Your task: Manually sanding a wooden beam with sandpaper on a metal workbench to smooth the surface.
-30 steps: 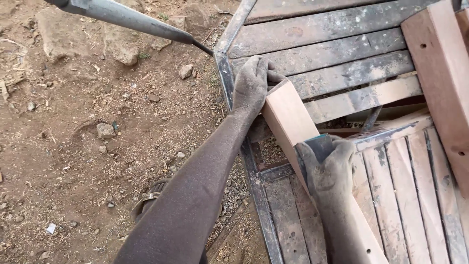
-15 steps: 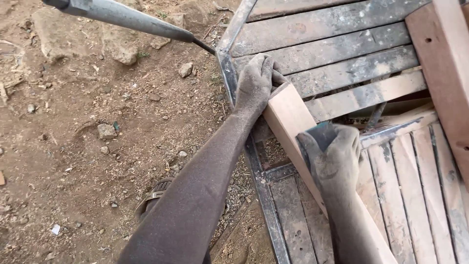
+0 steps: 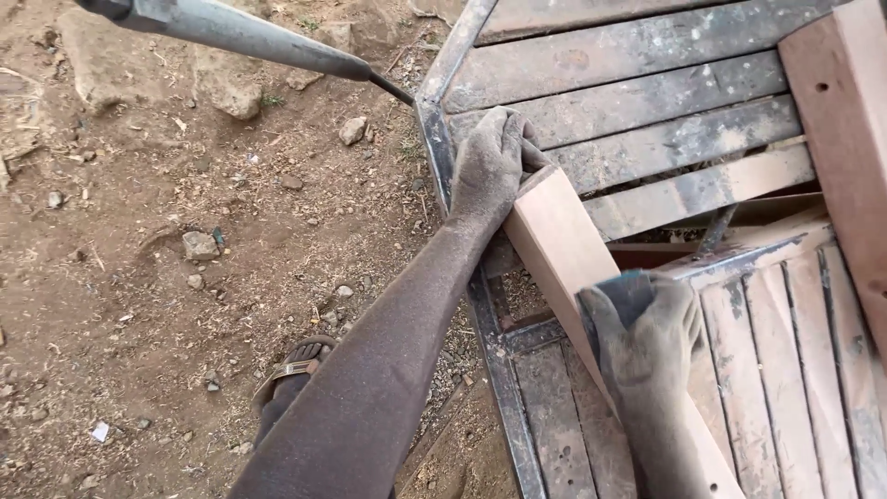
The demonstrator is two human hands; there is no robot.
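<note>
Just the head view here, looking straight down. The left hand (image 3: 488, 164), in a dusty grey work glove, sits at the far end of a pale, squared length of planed timber (image 3: 554, 242), fingers curled over that end and closed on it. The sleeve is coated in fine dust all the way up.

The right hand (image 3: 642, 344), also gloved in grey, presses a dark, folded piece of abrasive sheet (image 3: 621, 294) flat against the top face of the same timber, lower down the board; the fingers are wrapped together around the sheet, so it's clamped on that.

The pale timber lies at a slant across a weathered slatted wooden platform with a dark metal frame (image 3: 637, 92), its far end near the frame's left rail. A second, reddish-brown plank with small holes (image 3: 845, 148) leans along the right edge, well apart from both hands.

Off to the left it's bare reddish dirt with scattered stones (image 3: 200, 246). A grey tapered metal bar (image 3: 249, 32) crosses the top left corner, its thin tip just reaching the frame corner. A sandalled foot (image 3: 296, 368) shows under the left arm. No packages, labels or signs that I can make out.
</note>
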